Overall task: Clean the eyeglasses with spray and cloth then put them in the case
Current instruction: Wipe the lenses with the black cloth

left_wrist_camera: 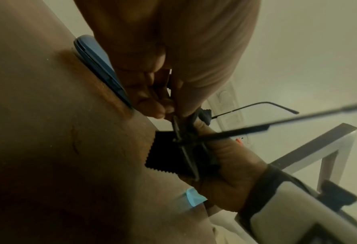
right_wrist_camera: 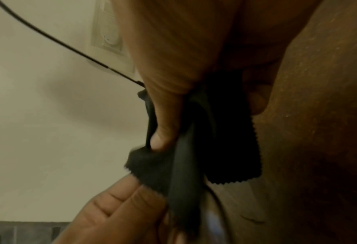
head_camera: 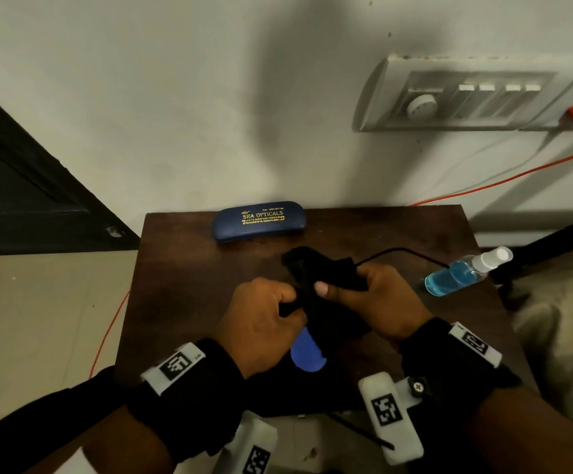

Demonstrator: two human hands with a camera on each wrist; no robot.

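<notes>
Cloth point(head_camera: 315, 268) hides eyeglasses point(left_wrist_camera: 185, 148) lenses between both hands.

Black eyeglasses point(left_wrist_camera: 185, 145) wrapped in black cloth point(head_camera: 322, 278); blue case point(head_camera: 258, 219) shut.

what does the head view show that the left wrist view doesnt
Only the head view shows the gold lettering on the closed blue case and the whole spray bottle lying on its side. Only the left wrist view shows the eyeglasses' frame and both temple arms spread open, plus the cloth's zigzag edge. Both show the left hand and right hand holding the black cloth around the glasses over the brown table.
</notes>
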